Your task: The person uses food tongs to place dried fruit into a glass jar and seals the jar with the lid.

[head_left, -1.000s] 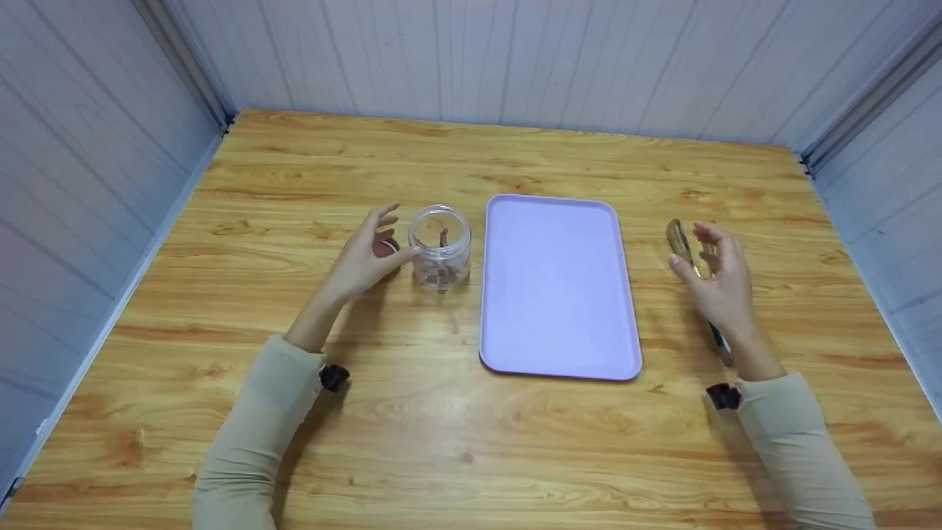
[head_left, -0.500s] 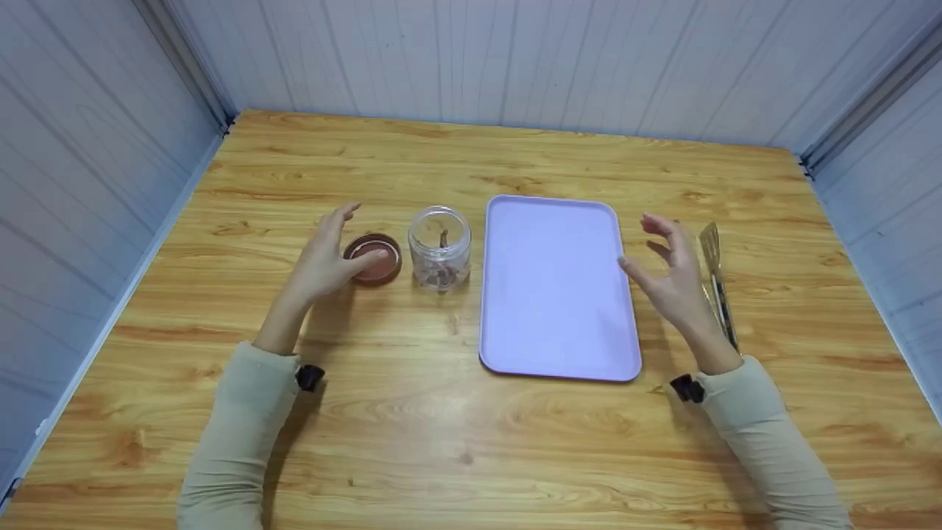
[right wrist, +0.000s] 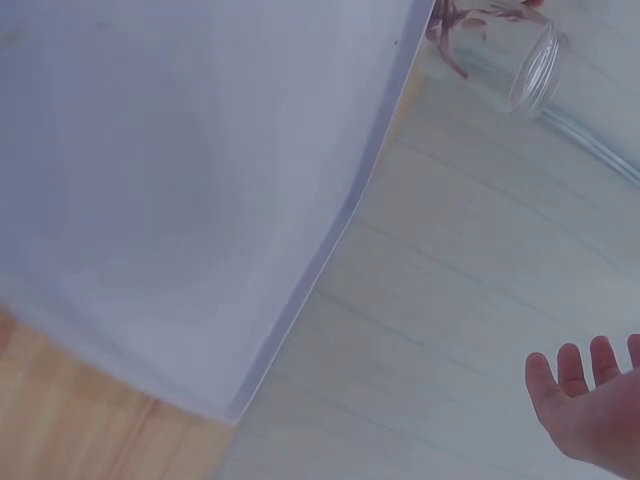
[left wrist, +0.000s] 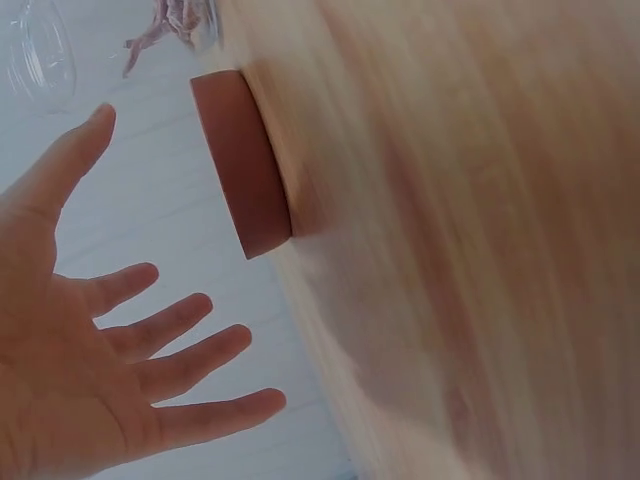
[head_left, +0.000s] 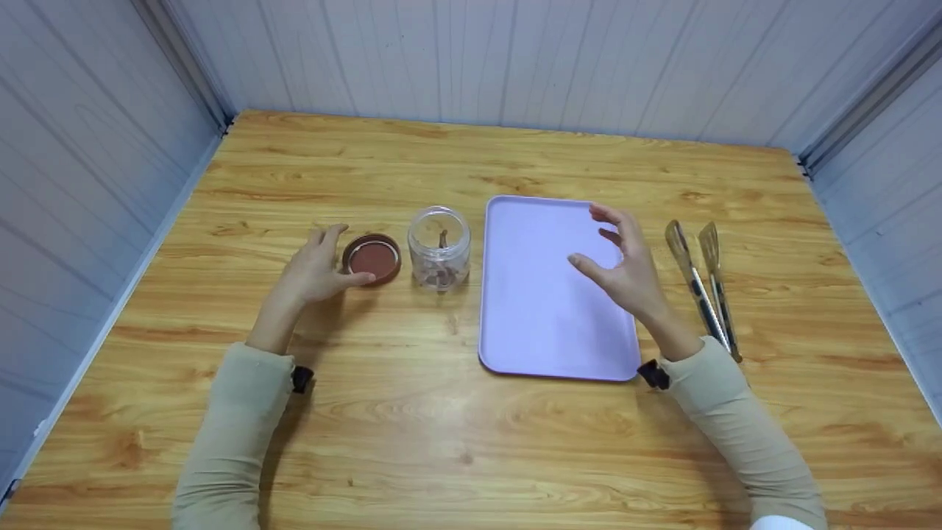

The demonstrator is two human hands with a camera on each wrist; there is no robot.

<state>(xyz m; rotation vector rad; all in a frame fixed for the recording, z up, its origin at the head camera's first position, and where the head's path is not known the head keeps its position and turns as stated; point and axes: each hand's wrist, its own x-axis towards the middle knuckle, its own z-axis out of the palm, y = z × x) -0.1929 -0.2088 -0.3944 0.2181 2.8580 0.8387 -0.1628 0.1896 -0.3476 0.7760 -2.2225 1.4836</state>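
Note:
My left hand (head_left: 313, 272) hovers at the left side of a reddish-brown jar lid (head_left: 373, 260), fingers spread and holding nothing. In the left wrist view the lid (left wrist: 240, 165) lies on the table, apart from the fingers. Right of it stands a clear jar (head_left: 440, 254) without a cover, upright, with some brown, thin, branching pieces (left wrist: 175, 22) at its bottom; their kind is hard to tell. Over the right part of a lilac tray (head_left: 544, 294) my right hand (head_left: 625, 269) hangs in the air, fingers loosely bent with nothing between them.
Metal tongs (head_left: 699, 287) with dark grips lie on the wooden table (head_left: 412, 456) right of the tray, their arms spread apart. Pale panelled walls (head_left: 471, 59) border the table at the back and both sides.
My left hand has drawn back leftward from beside the jar, uncovering the lid. The right hand has moved left from above the tongs to over the tray.

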